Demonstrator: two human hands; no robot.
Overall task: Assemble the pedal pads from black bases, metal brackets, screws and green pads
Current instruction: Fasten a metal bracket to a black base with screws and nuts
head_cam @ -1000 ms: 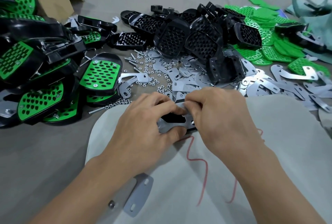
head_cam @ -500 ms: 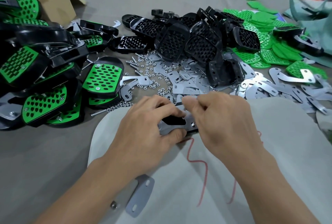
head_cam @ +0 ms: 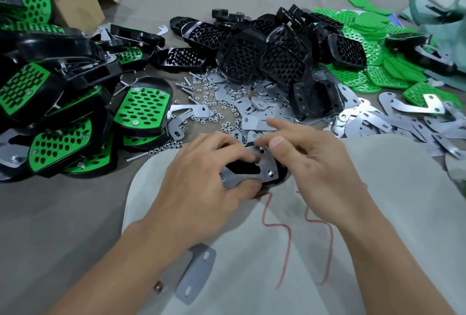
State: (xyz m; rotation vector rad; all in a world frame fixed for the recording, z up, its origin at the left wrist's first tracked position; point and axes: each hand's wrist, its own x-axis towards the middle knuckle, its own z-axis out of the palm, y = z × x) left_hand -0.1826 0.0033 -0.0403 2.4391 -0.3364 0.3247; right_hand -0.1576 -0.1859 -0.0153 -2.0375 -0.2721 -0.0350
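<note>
My left hand [head_cam: 211, 176] grips a black base with a metal bracket [head_cam: 264, 168] laid on top, held over my lap. Two screw ends stick up through the bracket. My right hand [head_cam: 307, 163] is at the bracket's far corner, thumb and a finger pinching something small at the screw there; its index finger points forward. A pile of black bases [head_cam: 272, 57] lies ahead. Loose metal brackets [head_cam: 378, 125] spread to the right, nuts and screws [head_cam: 209, 102] in the middle, green pads [head_cam: 373, 49] at the far right.
Finished green-and-black pedals [head_cam: 63, 102] are heaped on the left beside a cardboard box [head_cam: 75, 1]. A flat metal plate [head_cam: 196, 274] and a nut [head_cam: 158, 287] lie on the cloth under my left forearm. A white cloth with red stitching [head_cam: 290, 239] covers my lap.
My right hand has lifted and opened a little at the bracket's far corner, and its index finger now sticks out. The left hand keeps its grip on the base and bracket.
</note>
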